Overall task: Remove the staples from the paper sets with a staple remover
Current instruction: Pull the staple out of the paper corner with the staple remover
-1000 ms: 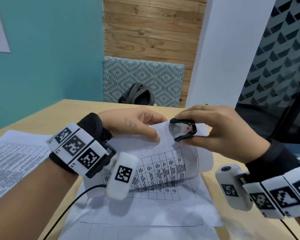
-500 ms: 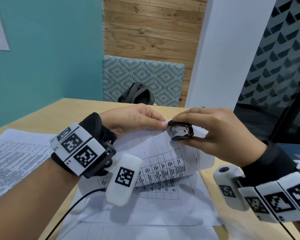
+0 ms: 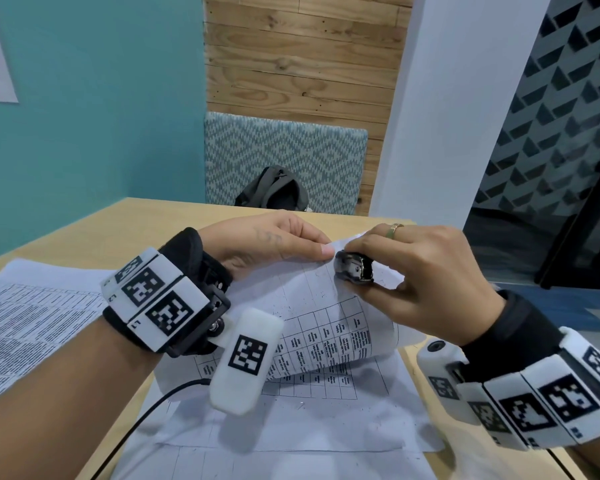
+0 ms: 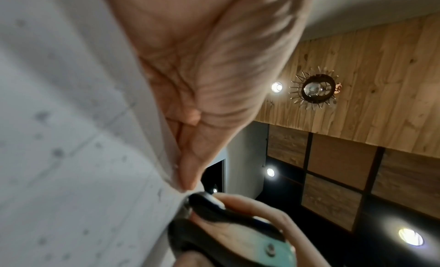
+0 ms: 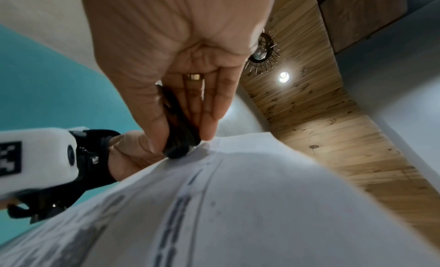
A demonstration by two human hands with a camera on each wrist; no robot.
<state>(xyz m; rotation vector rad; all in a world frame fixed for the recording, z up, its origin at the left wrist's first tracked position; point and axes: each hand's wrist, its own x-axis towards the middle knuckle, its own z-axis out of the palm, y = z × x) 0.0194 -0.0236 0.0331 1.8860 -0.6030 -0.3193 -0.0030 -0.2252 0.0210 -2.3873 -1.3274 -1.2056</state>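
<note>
A stapled paper set [image 3: 312, 306] printed with a table curls up off the table, its far corner raised. My left hand [image 3: 278, 242] pinches that corner between thumb and fingers, seen close in the left wrist view [image 4: 190, 177]. My right hand [image 3: 420, 271] grips a black staple remover [image 3: 355, 270] between thumb and fingers, with its jaws closed against the paper's corner right beside my left fingertips. In the right wrist view the staple remover [image 5: 178, 128] bites the paper edge [image 5: 214, 148]. The staple itself is hidden.
More loose printed sheets [image 3: 291, 424] lie flat under the lifted set, and another printed stack [image 3: 25, 317] lies at the left of the wooden table [image 3: 101, 230]. A patterned chair with a dark bag [image 3: 274, 192] stands behind the table's far edge. A cable [image 3: 146, 414] runs from my left wrist.
My right hand brought the staple remover left and down onto the paper's corner and squeezed it. My left hand shifted its pinch up to that corner.
</note>
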